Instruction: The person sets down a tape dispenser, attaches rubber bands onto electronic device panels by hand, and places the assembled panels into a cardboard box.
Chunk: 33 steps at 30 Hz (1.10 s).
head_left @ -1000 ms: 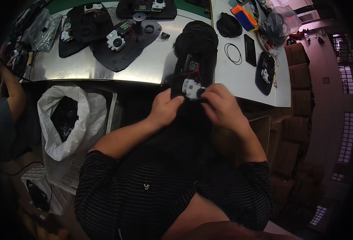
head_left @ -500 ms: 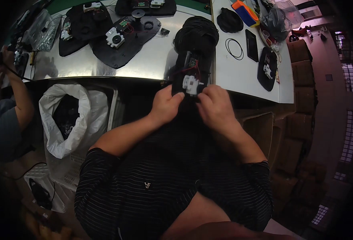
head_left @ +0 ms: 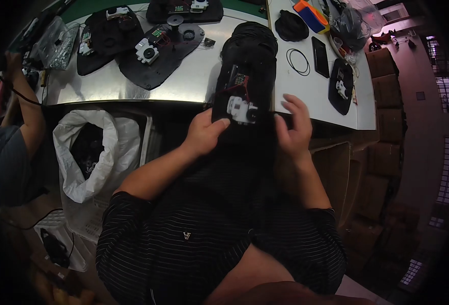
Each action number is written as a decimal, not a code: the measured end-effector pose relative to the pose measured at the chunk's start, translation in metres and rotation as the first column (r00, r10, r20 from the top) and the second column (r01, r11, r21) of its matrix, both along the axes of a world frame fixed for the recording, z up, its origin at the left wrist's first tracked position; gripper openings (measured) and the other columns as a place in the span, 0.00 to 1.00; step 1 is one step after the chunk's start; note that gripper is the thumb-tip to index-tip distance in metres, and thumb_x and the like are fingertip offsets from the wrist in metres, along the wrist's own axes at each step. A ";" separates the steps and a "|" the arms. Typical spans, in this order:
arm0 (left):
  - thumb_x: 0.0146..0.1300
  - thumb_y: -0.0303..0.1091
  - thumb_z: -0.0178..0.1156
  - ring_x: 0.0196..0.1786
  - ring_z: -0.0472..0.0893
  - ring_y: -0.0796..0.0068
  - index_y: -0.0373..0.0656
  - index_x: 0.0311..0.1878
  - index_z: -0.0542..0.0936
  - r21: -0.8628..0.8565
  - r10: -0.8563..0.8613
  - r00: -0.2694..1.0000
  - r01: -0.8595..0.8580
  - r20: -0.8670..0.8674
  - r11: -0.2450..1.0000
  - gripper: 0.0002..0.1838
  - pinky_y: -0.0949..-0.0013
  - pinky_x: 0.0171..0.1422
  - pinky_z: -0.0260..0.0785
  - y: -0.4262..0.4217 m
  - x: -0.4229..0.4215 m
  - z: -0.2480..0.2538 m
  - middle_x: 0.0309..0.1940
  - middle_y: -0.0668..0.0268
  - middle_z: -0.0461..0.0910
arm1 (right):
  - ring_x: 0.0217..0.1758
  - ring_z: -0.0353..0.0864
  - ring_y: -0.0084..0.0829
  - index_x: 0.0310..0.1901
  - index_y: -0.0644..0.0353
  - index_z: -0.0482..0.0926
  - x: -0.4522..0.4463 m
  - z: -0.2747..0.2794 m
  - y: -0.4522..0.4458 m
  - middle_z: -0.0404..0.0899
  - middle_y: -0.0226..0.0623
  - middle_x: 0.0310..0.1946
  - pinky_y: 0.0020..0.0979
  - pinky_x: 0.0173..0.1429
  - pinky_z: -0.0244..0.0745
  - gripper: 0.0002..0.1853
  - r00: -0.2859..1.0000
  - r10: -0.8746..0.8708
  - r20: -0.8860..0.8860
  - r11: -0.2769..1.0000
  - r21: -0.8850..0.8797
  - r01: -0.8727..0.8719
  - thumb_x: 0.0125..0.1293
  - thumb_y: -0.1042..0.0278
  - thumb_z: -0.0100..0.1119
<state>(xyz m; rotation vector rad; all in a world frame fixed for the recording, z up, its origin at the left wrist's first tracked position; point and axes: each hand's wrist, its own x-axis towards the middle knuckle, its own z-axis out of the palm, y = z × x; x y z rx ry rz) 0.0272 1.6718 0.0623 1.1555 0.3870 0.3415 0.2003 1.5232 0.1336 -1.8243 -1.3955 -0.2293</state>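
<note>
A dark panel [head_left: 225, 91] carries a white plastic module [head_left: 238, 108], a small green circuit board and red wires. It lies in front of me at the bench's front edge. My left hand [head_left: 203, 134] grips its near left corner, thumb on top beside the module; the fingers underneath are hidden. To the right of the panel, my right hand [head_left: 295, 127] is raised with fingers apart, holding nothing. A bundle of black cord or cable [head_left: 249, 43] sits just beyond the panel.
Several similar black panels [head_left: 153, 71] with white modules lie on the metal bench [head_left: 194, 84]. On the white table are a phone-like black slab [head_left: 321, 57] and a cable loop [head_left: 298, 62]. A white sack [head_left: 64, 168] stands at left. Another person's arm [head_left: 30, 109] works far left.
My right hand has let go of the panel's near end and moved right, its fingers opening. My left hand keeps its grip, and the white module shows more fully.
</note>
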 end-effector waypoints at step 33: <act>0.47 0.26 0.65 0.60 0.72 0.50 0.40 0.48 0.78 0.967 -0.334 0.908 -0.246 0.254 0.067 0.20 0.50 0.61 0.65 0.028 0.038 0.064 0.54 0.56 0.76 | 0.48 0.80 0.31 0.53 0.71 0.71 0.007 -0.030 -0.054 0.78 0.42 0.47 0.32 0.55 0.76 0.16 0.063 0.207 -0.976 0.978 0.205 -0.028 0.62 0.77 0.51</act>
